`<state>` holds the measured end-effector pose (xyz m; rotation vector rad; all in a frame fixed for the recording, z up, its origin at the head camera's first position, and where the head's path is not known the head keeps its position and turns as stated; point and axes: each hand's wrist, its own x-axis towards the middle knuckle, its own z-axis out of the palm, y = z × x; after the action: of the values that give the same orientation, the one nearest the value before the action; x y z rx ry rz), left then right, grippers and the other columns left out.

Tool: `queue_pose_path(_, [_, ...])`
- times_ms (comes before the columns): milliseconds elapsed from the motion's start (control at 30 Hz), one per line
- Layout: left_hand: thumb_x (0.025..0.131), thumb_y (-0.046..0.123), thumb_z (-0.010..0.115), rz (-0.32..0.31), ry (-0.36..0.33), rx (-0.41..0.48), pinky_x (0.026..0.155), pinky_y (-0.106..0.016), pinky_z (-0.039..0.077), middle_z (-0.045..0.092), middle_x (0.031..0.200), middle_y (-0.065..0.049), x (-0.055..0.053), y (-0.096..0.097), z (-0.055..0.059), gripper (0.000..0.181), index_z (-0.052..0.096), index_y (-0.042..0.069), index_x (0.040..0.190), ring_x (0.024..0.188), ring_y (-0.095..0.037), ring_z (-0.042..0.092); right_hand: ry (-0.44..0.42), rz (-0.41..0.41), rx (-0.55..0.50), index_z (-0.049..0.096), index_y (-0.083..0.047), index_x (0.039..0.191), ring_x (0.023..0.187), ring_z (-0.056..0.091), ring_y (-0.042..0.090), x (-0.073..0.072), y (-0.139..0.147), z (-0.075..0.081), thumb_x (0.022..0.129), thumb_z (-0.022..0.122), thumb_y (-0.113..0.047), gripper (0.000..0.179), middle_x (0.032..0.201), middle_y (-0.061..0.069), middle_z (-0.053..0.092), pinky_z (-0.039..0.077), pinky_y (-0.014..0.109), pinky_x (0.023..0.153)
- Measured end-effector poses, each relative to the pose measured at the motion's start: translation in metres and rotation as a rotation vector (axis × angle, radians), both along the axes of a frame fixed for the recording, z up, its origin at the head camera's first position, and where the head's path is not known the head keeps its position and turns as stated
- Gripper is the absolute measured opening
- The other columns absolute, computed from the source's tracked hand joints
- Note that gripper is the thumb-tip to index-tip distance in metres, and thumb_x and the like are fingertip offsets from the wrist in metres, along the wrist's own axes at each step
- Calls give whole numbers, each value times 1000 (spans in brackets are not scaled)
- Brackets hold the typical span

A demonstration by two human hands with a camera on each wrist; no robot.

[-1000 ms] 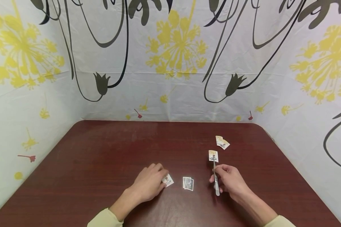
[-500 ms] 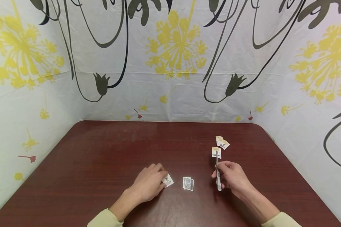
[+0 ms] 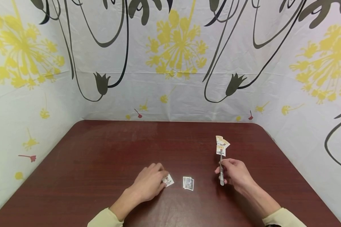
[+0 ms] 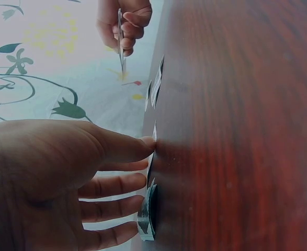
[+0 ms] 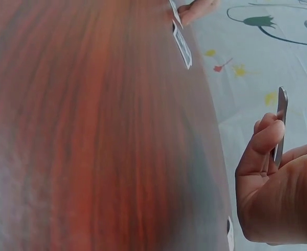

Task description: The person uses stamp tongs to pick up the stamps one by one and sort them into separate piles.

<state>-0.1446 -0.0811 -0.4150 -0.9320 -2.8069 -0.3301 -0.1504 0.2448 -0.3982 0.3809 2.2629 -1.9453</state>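
Note:
In the head view my right hand point(image 3: 237, 172) pinches a pair of metal tweezers point(image 3: 221, 173) between thumb and fingers. Their tips meet a small white picture card point(image 3: 220, 152) with a yellow-orange top. This card lies against or over the near edge of fanned similar cards point(image 3: 223, 142). My left hand point(image 3: 149, 181) rests on the table, relaxed fingers and thumb tip touching a card point(image 3: 168, 180) that partly sticks out. The left wrist view shows a dark-edged small stack point(image 4: 148, 214) by its fingertips. The tweezers' rear end point(image 5: 282, 104) rises above the right hand in the right wrist view.
Between the hands, overlapping grey picture cards point(image 3: 188, 183) lie on the glossy dark red-brown table point(image 3: 125, 142). Behind it and along its sides hangs a white curtain point(image 3: 170, 107) printed with yellow and grey flowers.
My right hand moves the tweezers and card away from me and slightly right, up to the fanned cards, closing the gap between them. My left hand stays in place.

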Motion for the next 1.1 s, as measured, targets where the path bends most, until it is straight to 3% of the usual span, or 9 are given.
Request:
queue_pose_path(500, [90,20,82,-1,-6,7,77,-37,53,67,108,0,0,-1,-2,31,76,16,119,97,-19,61,-15,-3,-27,48,12,129,62,60,13,-8,15,-2,108,41,-14,34,77,1,71,50,25,53])
queue_pose_path(1100, [89,20,82,-4,10,6,77,-37,53,67,107,1,1,-1,-1,31,76,17,119,95,-18,61,-28,-22,-43,43,12,136,61,62,10,-17,25,-4,108,40,-14,38,74,-2,71,52,23,54])
